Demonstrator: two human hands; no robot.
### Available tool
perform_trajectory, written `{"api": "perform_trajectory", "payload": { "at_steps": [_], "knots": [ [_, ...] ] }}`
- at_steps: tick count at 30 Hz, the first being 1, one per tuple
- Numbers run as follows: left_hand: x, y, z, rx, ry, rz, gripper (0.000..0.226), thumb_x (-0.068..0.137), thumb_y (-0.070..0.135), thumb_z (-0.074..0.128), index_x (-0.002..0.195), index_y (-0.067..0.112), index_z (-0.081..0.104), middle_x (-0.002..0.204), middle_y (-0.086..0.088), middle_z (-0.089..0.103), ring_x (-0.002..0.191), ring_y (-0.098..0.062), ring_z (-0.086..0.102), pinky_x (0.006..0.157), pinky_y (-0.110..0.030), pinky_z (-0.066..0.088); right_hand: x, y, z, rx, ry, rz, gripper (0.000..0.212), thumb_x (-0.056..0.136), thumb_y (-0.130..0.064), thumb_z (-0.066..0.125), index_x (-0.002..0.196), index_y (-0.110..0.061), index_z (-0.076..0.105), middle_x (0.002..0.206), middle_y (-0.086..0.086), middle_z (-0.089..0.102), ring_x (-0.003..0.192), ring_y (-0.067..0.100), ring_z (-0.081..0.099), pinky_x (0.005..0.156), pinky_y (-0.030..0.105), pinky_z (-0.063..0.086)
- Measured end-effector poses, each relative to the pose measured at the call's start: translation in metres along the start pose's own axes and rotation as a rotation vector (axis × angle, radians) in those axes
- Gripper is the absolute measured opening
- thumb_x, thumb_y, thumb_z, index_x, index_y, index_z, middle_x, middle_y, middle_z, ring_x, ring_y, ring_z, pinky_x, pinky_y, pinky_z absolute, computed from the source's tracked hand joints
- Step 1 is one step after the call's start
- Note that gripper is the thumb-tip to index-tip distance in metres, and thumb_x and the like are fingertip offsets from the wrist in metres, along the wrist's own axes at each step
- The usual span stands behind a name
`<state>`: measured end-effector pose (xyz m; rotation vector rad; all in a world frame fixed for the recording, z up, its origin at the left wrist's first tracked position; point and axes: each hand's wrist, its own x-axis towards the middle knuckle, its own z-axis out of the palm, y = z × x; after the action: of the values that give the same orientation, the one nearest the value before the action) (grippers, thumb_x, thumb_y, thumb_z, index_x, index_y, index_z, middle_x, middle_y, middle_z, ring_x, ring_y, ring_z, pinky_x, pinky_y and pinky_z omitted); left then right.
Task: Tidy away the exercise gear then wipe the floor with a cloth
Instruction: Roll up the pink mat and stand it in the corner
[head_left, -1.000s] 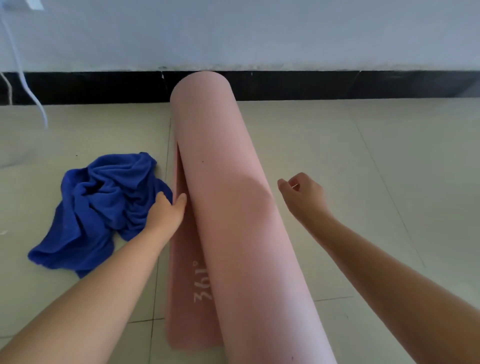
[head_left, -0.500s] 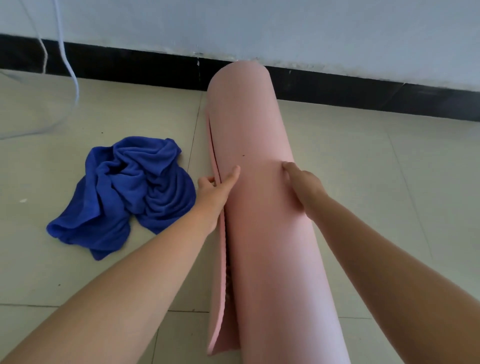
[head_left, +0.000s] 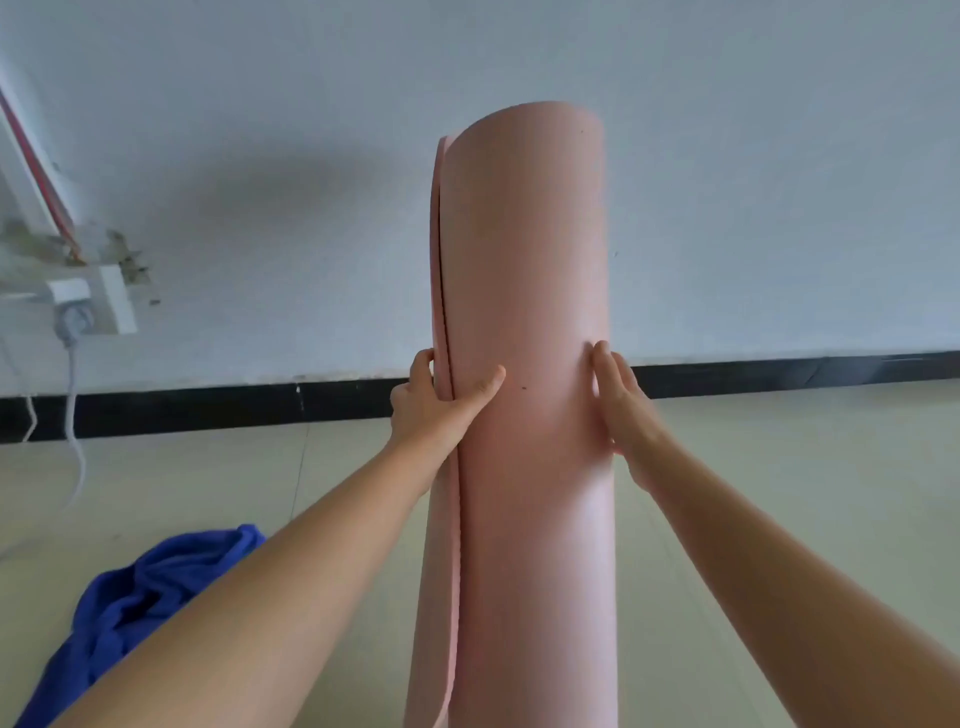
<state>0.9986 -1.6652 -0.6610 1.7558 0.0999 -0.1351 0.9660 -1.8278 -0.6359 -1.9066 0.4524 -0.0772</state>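
Note:
A rolled pink exercise mat (head_left: 524, 270) stands almost upright in front of me, its top end raised against the white wall. My left hand (head_left: 436, 402) grips the mat's left side, thumb across the front and fingers curled round the loose outer edge. My right hand (head_left: 618, 405) presses flat against the mat's right side with straight fingers. A crumpled blue cloth (head_left: 135, 608) lies on the floor at lower left, partly hidden behind my left forearm.
Pale floor tiles (head_left: 779, 467) meet a black skirting board (head_left: 208, 410) below the white wall. At the left a white wall socket (head_left: 88, 306) holds a plug, and its cable (head_left: 75, 441) hangs down to the floor.
The mat has been lifted from lying on the floor to standing nearly upright. Both hands stayed on its sides and rose with it. The view tilted up toward the wall.

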Motion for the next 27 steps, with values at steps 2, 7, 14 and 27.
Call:
{"api": "perform_trajectory", "payload": {
  "at_steps": [2, 7, 14, 27],
  "knots": [
    [-0.002, 0.035, 0.014, -0.027, -0.033, 0.095, 0.073, 0.077, 0.049, 0.066, 0.138, 0.029, 0.029, 0.14, -0.001, 0.038, 0.122, -0.022, 0.047, 0.102, -0.036, 0.042, -0.002, -0.021, -0.034, 0.041, 0.058, -0.031, 0.063, 0.092, -0.059, 0.028, 0.146, -0.028, 0.023, 0.152, -0.004, 0.031, 0.139, 0.021, 0.032, 0.115, 0.047, 0.028],
    [-0.019, 0.078, 0.038, -0.026, -0.027, 0.241, 0.074, 0.082, 0.039, 0.064, 0.142, 0.03, 0.021, 0.119, 0.004, 0.041, 0.114, -0.021, 0.047, 0.096, -0.033, 0.04, -0.01, -0.047, -0.089, 0.139, 0.153, -0.134, 0.075, 0.093, -0.053, 0.036, 0.124, 0.015, 0.041, 0.129, 0.03, 0.05, 0.119, 0.043, 0.048, 0.108, 0.05, 0.037],
    [-0.027, 0.117, 0.046, 0.021, -0.033, 0.331, 0.069, 0.081, 0.029, 0.068, 0.138, 0.022, 0.029, 0.128, -0.004, 0.035, 0.121, -0.023, 0.044, 0.106, -0.042, 0.041, -0.016, -0.063, -0.11, 0.249, 0.12, -0.211, 0.042, 0.095, -0.036, 0.042, 0.133, -0.019, 0.039, 0.107, -0.003, 0.055, 0.099, 0.016, 0.052, 0.073, 0.024, 0.043],
    [-0.007, 0.196, 0.028, -0.137, -0.018, 0.452, 0.024, 0.099, 0.038, 0.032, 0.109, 0.019, 0.042, 0.107, 0.006, 0.05, 0.105, -0.013, 0.048, 0.076, -0.015, 0.038, -0.012, -0.128, -0.145, 0.29, 0.294, -0.449, 0.037, 0.098, -0.044, 0.023, 0.115, -0.02, 0.045, 0.116, -0.002, 0.052, 0.116, 0.017, 0.048, 0.107, 0.039, 0.037]
  ]
}}
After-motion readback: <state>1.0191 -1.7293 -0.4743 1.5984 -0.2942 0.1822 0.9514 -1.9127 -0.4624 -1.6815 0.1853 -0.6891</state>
